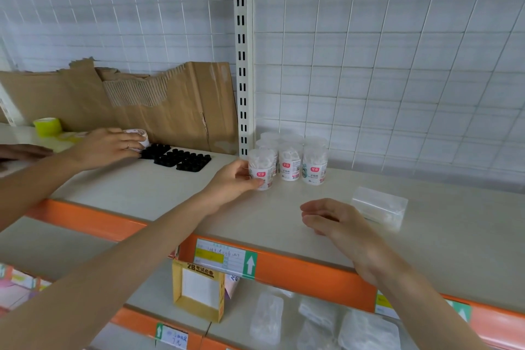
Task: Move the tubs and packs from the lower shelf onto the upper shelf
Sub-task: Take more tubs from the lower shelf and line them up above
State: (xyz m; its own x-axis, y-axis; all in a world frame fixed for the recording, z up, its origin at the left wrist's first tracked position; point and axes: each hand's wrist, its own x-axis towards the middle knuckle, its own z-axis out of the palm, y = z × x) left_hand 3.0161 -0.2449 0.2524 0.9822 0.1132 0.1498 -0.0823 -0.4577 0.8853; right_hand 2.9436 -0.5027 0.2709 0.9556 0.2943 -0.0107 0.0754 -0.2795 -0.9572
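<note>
While in left grip [233, 181], tub [262, 163] upright.

Cream upper shelf [454, 236], orange-edged.
White wire-grid back panel [369, 51], slotted cream metal upright [242, 65]; torn brown cardboard sheet [176, 111], seemingly leaning.

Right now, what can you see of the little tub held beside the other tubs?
The tub is a small clear plastic cup with a white label and red logo, packed with white contents. It stands upright on the upper shelf, front-left of matching tubs. The left hand grips its side.
</note>
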